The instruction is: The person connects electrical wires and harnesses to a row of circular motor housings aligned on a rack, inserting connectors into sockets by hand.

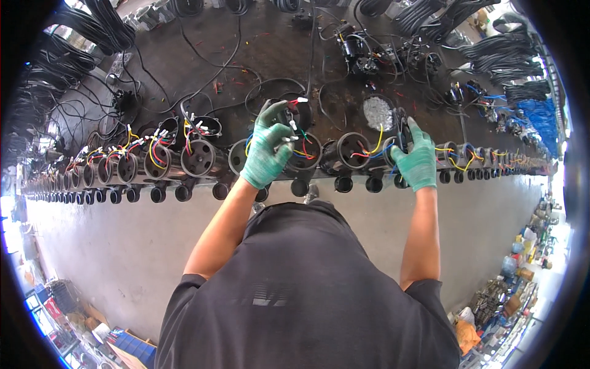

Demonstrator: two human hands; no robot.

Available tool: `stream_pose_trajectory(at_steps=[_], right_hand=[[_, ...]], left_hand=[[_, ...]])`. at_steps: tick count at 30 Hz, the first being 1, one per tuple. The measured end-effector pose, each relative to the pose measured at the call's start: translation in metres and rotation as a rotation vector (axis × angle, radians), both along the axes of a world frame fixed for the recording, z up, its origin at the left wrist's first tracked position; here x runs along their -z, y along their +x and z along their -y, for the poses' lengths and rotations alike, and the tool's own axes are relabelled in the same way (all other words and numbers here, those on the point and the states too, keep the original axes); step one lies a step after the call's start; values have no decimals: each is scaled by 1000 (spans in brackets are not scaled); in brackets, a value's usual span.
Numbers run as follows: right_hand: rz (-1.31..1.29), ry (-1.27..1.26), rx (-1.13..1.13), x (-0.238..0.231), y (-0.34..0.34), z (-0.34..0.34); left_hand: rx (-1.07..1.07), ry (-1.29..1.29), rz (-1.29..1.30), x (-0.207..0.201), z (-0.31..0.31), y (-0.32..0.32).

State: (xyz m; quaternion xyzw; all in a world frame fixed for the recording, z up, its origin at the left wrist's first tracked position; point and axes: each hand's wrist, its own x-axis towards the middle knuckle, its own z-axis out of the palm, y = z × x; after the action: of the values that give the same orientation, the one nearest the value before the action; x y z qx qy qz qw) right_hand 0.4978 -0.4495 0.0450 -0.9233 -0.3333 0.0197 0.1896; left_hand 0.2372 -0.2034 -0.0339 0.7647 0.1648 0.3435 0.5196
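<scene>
My left hand (267, 150), in a green glove, is curled with its fingers closed around wires with white connectors (292, 125). Beneath those fingertips stands a dark round motor housing (305, 161) with red, yellow and green wires coming out of its mouth. Also gloved in green, my right hand (419, 157) has its fingers bent around a slim dark hand tool (403, 128), whose exact kind is unclear. Between my hands, another housing (353, 150) has yellow, red and blue wires rising from it. A pile of small whitish connectors (378, 112) lies just left of the tool.
A long row of similar housings (198, 158) runs along the near table edge, left and right. Black cable coils (504, 58) line the far side. Wired assemblies (356, 49) and loose cables lie on the dark tabletop (270, 46). Grey floor (123, 246) lies below.
</scene>
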Motion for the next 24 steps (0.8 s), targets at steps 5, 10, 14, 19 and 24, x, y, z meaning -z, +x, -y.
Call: stream_pose_trajectory(at_steps=[5,10,14,19,24], right_hand=[[-19,-166,4,33,8,12],[237,-41,-98,44,7,12],[36,345,-380,-6,-67,-51],[25,89,-502,33,-121,-108],[59,149,-535,44,-112,-122]], left_hand=[[-36,6,-50,2,2,-1],[-99,-60,-20,1,5,5],[-176,108,6,15,3,6],[-224,123,24,13,5,9],[-278,116,58,16,9,9]])
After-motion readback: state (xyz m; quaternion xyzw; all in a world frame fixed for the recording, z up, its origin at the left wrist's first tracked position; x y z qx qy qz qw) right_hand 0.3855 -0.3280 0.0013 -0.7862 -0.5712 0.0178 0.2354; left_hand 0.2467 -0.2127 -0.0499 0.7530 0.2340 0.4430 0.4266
